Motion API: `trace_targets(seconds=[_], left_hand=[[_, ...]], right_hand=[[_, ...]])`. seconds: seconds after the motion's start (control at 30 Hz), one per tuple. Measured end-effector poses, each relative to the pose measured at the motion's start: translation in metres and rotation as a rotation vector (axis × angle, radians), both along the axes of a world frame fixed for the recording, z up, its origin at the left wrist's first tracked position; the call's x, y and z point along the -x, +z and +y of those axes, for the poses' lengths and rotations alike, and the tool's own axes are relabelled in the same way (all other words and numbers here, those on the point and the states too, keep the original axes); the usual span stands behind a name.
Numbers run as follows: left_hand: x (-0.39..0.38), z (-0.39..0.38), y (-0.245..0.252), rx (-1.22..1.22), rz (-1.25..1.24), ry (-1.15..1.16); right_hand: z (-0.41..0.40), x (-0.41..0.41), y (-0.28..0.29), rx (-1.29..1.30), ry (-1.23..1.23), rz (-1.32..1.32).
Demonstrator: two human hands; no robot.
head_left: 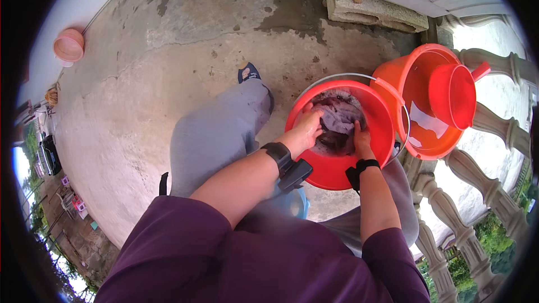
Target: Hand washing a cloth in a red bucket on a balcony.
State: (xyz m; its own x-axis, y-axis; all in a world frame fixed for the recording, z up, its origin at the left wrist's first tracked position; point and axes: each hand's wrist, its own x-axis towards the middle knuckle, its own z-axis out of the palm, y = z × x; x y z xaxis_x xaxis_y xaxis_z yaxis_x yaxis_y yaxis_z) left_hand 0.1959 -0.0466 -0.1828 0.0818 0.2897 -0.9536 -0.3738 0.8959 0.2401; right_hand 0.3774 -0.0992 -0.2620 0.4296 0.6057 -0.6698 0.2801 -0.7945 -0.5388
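Observation:
A red plastic bucket point(337, 176) stands between my knees with a wire bail handle. Wet purplish-grey cloth point(341, 115) lies bunched in dark, sudsy water inside it. My left hand point(309, 128) is in the bucket at the cloth's left edge, its fingers apart and wet. On the opposite side, my right hand point(362, 139) has its thumb on the cloth's edge, while its other fingers are mostly hidden by the cloth and water. Dark straps with a small device are on both wrists.
An orange-red tub point(387, 71) touches the bucket's right side, holding a red dipper point(450, 97) and some water. Stone balusters point(476, 176) line the right. A concrete block point(374, 8) lies at the top. Behind my left wrist is a blue plastic object point(300, 202). A pink basin point(68, 45) is far left.

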Motion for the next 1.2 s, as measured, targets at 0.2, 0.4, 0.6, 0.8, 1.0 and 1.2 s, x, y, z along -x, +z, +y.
trace_targets(seconds=[0.2,0.4,0.6,0.8,1.0,1.2], left_hand=[[-0.001,0.0,0.012,0.089,-0.038,-0.099],[0.024,-0.016,0.005,-0.122,-0.547,-0.088],[-0.024,-0.03,0.013,0.107,-0.08,-0.217],[-0.029,0.001,0.017,-0.318,0.174,-0.432],[-0.009,-0.006,0.011,-0.645,0.418,-0.958],[-0.017,0.017,0.027,-0.72,-0.058,-1.245]], right_hand=[[0.027,0.039,0.095,-0.014,0.312,0.48],[0.022,0.064,0.172,-0.171,0.537,0.66],[0.023,0.045,0.048,0.154,0.585,-0.337],[-0.022,-0.047,-0.056,-0.349,0.315,0.025],[0.028,-0.01,0.069,0.149,0.615,0.195],[0.044,-0.016,0.15,-0.03,0.764,0.379]])
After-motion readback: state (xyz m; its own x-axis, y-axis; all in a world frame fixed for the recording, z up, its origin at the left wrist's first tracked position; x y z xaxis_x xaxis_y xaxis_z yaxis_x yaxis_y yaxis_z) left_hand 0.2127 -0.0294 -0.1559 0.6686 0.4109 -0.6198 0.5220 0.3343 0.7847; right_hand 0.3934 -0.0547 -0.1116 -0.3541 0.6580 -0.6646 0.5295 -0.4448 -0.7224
